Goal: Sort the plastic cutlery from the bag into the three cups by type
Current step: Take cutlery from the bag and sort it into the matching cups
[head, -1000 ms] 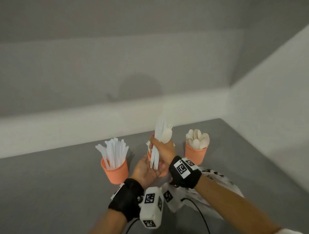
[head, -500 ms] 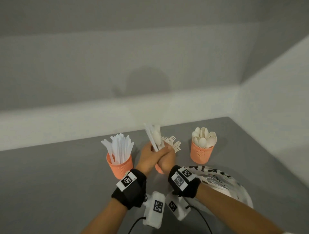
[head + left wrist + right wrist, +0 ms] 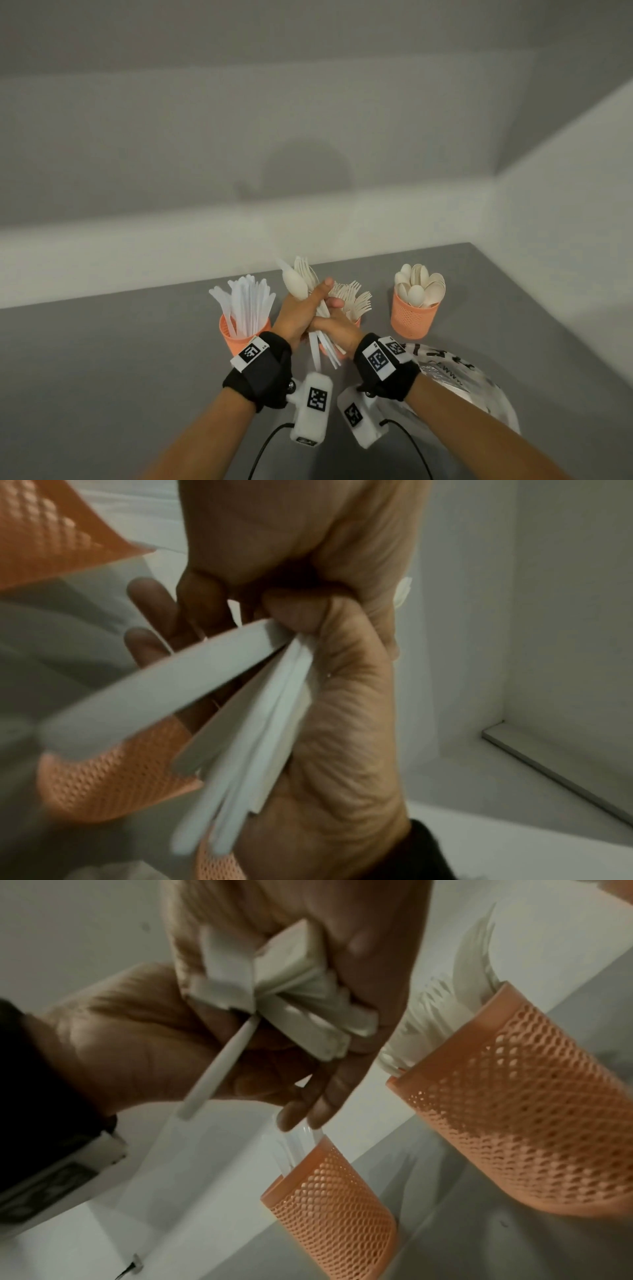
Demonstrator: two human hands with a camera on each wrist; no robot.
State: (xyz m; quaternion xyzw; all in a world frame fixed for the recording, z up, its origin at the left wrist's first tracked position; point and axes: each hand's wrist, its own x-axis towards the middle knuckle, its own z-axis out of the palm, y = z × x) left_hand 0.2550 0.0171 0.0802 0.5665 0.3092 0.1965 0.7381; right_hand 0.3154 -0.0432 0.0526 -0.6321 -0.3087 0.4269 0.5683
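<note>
A bundle of white plastic cutlery (image 3: pixel 301 287), a spoon and forks among it, is held over the grey table. My left hand (image 3: pixel 297 317) grips it from the left, thumb up along the bundle. My right hand (image 3: pixel 339 329) grips it from the right, just in front of the middle orange cup of forks (image 3: pixel 356 301). The bundle's handles (image 3: pixel 240 702) fan out below both palms, and their ends (image 3: pixel 274 993) show in the right wrist view. The orange cup of knives (image 3: pixel 245 337) stands to the left. The orange cup of spoons (image 3: pixel 414 318) stands to the right.
A crumpled clear plastic bag (image 3: pixel 472 390) with black print lies on the table under my right forearm. White walls close the table's back and right sides. Cables hang from both wrist cameras.
My left hand has come up from below and closed on the bundle next to my right hand. The bundle has tipped from upright to leaning left.
</note>
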